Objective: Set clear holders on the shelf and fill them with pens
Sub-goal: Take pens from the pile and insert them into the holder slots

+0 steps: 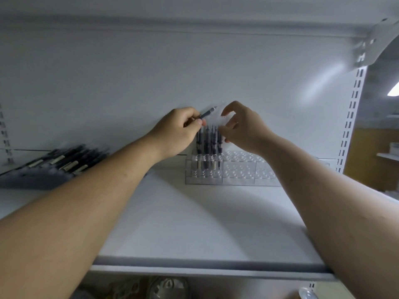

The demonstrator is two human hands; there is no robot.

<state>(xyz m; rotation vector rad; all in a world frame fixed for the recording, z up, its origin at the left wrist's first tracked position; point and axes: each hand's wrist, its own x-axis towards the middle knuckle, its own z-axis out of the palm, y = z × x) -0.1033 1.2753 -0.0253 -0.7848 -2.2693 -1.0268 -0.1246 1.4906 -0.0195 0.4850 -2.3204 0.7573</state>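
Nothing legible anywhere: pale strips of label on the barrels of the loose pens (64,161) heaped at the shelf's left end, too blurred to read. Dark barrels, clear tips.

Toward the back of the white shelf (194,223), a row of clear holders (239,169) set side by side, tops dotted with holes. In the leftmost holder only, a small cluster of standing pens (208,143), upright, points up.

Above that cluster, left hand (179,128) curled, thumb and forefinger pinching one pen (207,112), tilted up to the right. Just beside it, right hand (244,130) with fingers loosely bent, thumb and forefinger apart near the standing pens' points; impossible to tell whether holding anything.

At far right, a slotted white post (350,117).
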